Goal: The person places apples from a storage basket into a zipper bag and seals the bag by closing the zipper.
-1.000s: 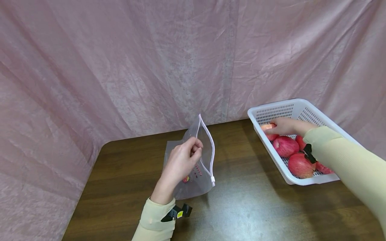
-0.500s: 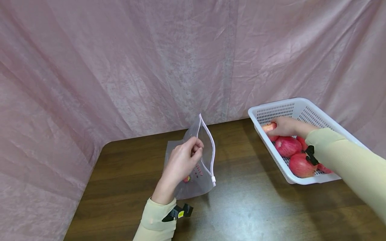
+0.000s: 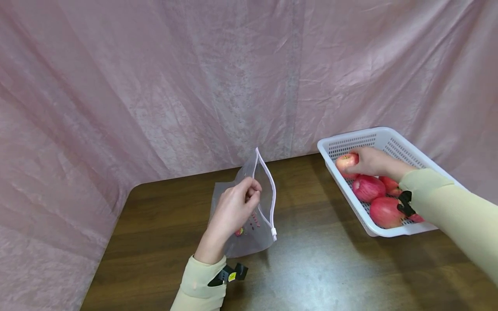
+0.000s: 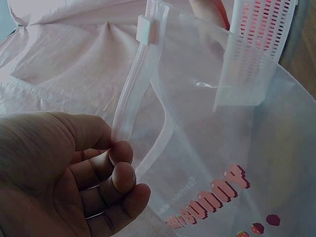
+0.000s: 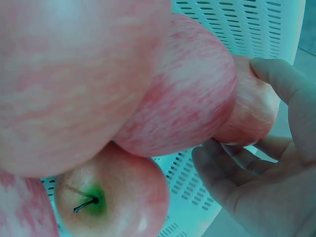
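In the head view, my left hand (image 3: pixel 232 209) pinches the mouth of a clear slider zip bag (image 3: pixel 249 247), which stands partly open. The left wrist view shows thumb and fingertips at the zip strip, the white slider (image 4: pixel 144 29) above them and pink lettering on the film. My right hand (image 3: pixel 369 162) grips a red-yellow apple (image 3: pixel 344 163) at the far left corner of the white basket (image 3: pixel 355 211). In the right wrist view, thumb and fingers curl round this apple (image 5: pixel 254 106), partly hidden behind a nearer apple (image 5: pixel 192 94).
Several other red apples (image 3: pixel 385 212) lie in the basket, close to the right hand and sleeve. The basket's slotted walls surround them. Bag and basket are on a brown wooden table (image 3: pixel 311 259). A pink curtain (image 3: pixel 233 86) hangs directly behind the table.
My right hand has risen slightly with the apple, which has tipped so its stem end shows. My left hand and the bag hold nearly the same place.
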A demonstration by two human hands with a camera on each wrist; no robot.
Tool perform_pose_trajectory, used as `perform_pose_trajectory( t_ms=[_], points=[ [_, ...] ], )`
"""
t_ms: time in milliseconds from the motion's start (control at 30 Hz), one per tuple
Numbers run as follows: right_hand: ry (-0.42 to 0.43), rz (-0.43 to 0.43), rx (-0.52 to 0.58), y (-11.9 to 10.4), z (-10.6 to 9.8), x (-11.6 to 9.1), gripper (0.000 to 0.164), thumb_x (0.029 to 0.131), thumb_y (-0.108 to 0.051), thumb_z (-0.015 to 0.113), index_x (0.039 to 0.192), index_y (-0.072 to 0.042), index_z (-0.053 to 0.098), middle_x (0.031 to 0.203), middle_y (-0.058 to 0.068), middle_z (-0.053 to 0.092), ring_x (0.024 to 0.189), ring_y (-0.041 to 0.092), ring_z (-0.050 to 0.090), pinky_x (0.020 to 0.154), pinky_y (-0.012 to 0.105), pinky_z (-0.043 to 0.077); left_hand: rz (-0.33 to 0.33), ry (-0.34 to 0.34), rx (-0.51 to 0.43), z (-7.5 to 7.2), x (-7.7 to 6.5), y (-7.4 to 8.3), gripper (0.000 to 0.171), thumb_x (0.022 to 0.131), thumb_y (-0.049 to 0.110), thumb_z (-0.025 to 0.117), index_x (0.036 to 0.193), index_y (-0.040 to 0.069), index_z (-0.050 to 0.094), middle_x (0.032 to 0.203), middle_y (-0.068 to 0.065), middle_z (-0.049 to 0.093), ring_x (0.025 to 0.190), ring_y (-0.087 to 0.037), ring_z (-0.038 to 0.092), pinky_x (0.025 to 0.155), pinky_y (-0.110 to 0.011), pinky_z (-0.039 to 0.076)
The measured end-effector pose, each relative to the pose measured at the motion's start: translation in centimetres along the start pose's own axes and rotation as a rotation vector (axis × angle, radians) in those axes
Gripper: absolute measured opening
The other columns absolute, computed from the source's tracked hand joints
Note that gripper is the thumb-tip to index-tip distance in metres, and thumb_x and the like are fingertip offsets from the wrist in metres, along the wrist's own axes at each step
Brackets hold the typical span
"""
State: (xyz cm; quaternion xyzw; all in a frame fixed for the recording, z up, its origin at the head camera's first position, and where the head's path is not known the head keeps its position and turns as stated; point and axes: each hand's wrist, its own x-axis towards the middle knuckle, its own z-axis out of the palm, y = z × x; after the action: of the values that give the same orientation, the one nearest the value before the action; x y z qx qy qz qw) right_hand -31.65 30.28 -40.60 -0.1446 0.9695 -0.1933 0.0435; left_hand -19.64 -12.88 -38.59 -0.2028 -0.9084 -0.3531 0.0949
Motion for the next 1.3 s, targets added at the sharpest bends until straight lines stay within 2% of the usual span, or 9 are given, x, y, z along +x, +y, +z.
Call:
perform_pose_trajectory(
  t_ms=[333, 500, 700, 1000, 1133, 1300],
  points=[
    [0.048, 0.021, 0.034, 0.2, -0.9, -0.5, 0.077, 0.094, -0.03, 0.087, 0.146, 0.016, 0.054, 0.122, 0.032, 0.069, 0.101, 0.04, 0.068, 0.094, 0.059, 0.053, 0.003, -0.005, 0.006, 0.1, 0.4, 0.1, 0.009, 0.104, 0.007, 0.07, 0.106, 0.015, 0.07, 0.082, 0.007, 0.063, 0.065, -0.012, 0.054, 0.059, -0.031, 0.045],
    [0.101, -0.004, 0.051, 0.2, -1.4, -0.9, 0.076, 0.093, -0.032, 0.089, 0.145, 0.012, 0.057, 0.125, 0.032, 0.069, 0.107, 0.043, 0.068, 0.096, 0.06, 0.052, -0.001, -0.01, 0.002, 0.2, 0.6, 0.2, 0.008, 0.104, 0.008, 0.07, 0.107, 0.016, 0.07, 0.083, 0.007, 0.063, 0.065, -0.013, 0.055, 0.059, -0.031, 0.046],
    [0.142, -0.002, 0.104, 0.0, -2.0, -1.5, 0.078, 0.092, -0.033, 0.092, 0.149, 0.006, 0.058, 0.128, 0.028, 0.067, 0.107, 0.039, 0.067, 0.094, 0.056, 0.055, -0.002, -0.014, -0.002, 0.4, 0.7, 0.2, 0.008, 0.104, 0.008, 0.07, 0.107, 0.016, 0.07, 0.083, 0.007, 0.063, 0.066, -0.013, 0.055, 0.059, -0.031, 0.046],
    [0.204, -0.028, 0.133, -1.1, -2.7, -2.1, 0.081, 0.09, -0.032, 0.093, 0.152, 0.005, 0.056, 0.14, 0.03, 0.06, 0.121, 0.044, 0.06, 0.1, 0.062, 0.052, -0.015, -0.014, -0.006, 0.2, 0.7, 0.3, 0.009, 0.104, 0.008, 0.07, 0.108, 0.015, 0.071, 0.084, 0.006, 0.063, 0.066, -0.014, 0.055, 0.059, -0.032, 0.046],
    [0.22, -0.033, 0.134, -1.2, -2.8, -2.2, 0.081, 0.09, -0.031, 0.094, 0.152, 0.005, 0.057, 0.138, 0.029, 0.06, 0.118, 0.042, 0.059, 0.096, 0.055, 0.052, -0.019, -0.016, -0.01, 0.2, 0.6, 0.2, 0.009, 0.104, 0.007, 0.069, 0.109, 0.014, 0.071, 0.083, 0.005, 0.062, 0.065, -0.013, 0.054, 0.058, -0.031, 0.046],
    [0.249, -0.045, 0.146, -1.6, -2.9, -2.5, 0.082, 0.089, -0.031, 0.095, 0.151, 0.007, 0.057, 0.134, 0.029, 0.062, 0.111, 0.039, 0.06, 0.085, 0.035, 0.051, -0.007, -0.005, 0.0, 0.2, 0.6, 0.2, 0.009, 0.104, 0.007, 0.069, 0.108, 0.015, 0.071, 0.083, 0.006, 0.062, 0.065, -0.013, 0.054, 0.059, -0.031, 0.046]
  ],
)
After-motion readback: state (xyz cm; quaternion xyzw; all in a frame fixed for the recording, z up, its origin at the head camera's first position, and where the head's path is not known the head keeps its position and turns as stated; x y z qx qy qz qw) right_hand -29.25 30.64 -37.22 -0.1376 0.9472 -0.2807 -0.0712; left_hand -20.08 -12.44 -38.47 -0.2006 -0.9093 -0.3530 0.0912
